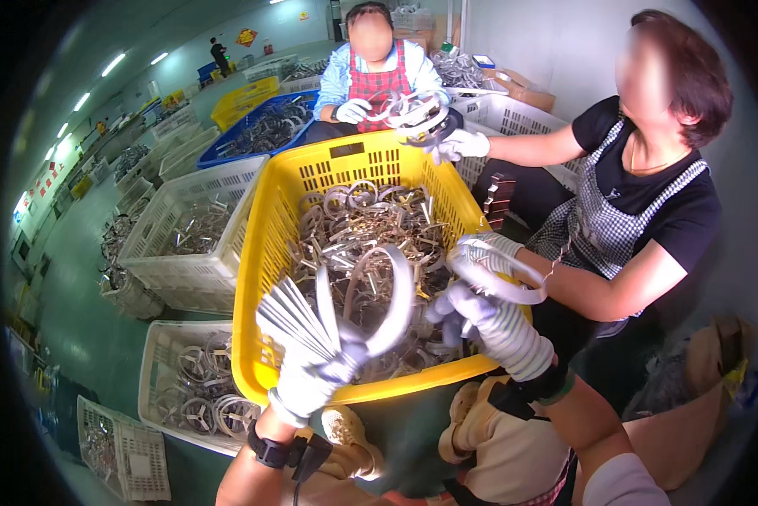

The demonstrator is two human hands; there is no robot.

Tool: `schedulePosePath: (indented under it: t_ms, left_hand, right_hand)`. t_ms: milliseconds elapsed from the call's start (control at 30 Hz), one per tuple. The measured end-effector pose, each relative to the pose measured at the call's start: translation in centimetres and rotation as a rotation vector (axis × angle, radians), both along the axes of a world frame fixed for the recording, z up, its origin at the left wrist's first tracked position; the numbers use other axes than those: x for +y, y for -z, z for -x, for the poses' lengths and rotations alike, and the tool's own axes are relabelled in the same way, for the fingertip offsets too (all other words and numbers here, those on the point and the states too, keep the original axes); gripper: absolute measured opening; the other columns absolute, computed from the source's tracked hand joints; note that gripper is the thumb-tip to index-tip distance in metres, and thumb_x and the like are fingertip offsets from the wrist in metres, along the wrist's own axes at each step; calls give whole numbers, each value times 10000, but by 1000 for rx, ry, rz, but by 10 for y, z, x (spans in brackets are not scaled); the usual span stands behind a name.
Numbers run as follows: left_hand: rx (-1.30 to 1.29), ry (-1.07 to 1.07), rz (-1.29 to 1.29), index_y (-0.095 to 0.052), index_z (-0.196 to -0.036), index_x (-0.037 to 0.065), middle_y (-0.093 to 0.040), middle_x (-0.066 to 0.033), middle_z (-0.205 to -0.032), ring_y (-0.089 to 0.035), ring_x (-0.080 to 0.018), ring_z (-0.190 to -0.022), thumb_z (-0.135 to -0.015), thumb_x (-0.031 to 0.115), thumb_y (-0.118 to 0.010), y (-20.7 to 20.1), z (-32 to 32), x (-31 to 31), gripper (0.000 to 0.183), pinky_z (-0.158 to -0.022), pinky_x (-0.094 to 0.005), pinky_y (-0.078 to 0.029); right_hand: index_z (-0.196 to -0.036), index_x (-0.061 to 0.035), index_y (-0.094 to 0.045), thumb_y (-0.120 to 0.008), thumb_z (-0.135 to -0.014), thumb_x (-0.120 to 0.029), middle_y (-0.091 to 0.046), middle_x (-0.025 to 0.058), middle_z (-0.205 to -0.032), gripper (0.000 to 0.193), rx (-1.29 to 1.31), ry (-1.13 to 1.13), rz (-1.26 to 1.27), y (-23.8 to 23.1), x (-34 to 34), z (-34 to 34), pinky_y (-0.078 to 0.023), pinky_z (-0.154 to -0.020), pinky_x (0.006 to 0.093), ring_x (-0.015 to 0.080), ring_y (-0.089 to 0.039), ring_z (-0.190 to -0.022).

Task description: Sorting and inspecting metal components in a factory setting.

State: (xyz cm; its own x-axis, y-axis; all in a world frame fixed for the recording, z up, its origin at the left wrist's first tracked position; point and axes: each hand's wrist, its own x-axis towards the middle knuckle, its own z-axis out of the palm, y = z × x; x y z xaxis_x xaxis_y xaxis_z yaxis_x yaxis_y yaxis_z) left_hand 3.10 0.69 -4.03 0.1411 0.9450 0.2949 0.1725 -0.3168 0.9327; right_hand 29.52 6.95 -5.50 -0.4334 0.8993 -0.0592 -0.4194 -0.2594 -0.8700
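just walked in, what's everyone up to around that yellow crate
Three people are gathered around a yellow crate of metal parts. The wearer's gloved left hand holds fanned strips and a curved band. The right hand is by a ring; whether it grips it is unclear. The co-worker on the right has a gloved hand at a bundle of rings, near the co-worker across.

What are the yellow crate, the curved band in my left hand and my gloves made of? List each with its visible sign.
Yellow crate: likely moulded plastic, slightly glossy, by its even colour and slotted walls.
Curved band: probably metal, satin grey, by its thin edge and pale sheen.
Gloves: seemingly knitted fabric, matt, by the ribbed right cuff; the fibre cannot be told.
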Motion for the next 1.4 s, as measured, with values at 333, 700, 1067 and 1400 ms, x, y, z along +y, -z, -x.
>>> schedulePosePath:
  t_ms: [333,700,1067,1400]
  left_hand:
    - [-990,88,368,-577,-813,77,-457,44,-547,-366,-57,-435,-872,239,-645,-2,36,19,186,-407,-195,-295]
    - [-540,-29,257,-588,-930,28,-580,-17,-683,-481,-69,-462,-827,218,-680,-6,37,-5,236,-434,-194,-412]
    - [-146,-94,171,-537,-979,66,-560,16,-726,-531,-64,-538,-746,-15,-690,3,34,-28,290,-494,-189,-437]
    - [-185,-90,186,-595,-1047,58,-588,41,-762,-528,-46,-651,-811,40,-690,22,33,-52,255,-585,-193,-443]
  right_hand:
    - [-1121,0,-574,-615,-864,-50,-626,91,-1035,266,-297,-47,-569,-1,-7,18,-493,-814,292,154,-625,-891]
    - [-1068,-12,-625,-626,-848,-135,-645,157,-963,252,-761,53,-1097,7,-9,19,-487,-781,342,299,-629,-871]
    - [-1078,16,-616,-632,-850,-121,-658,135,-1001,266,-655,214,-938,13,-28,20,-474,-829,331,272,-623,-913]
    - [-1086,10,-616,-641,-843,-105,-649,153,-983,271,-722,390,-1129,32,-53,35,-494,-755,325,272,-633,-842]
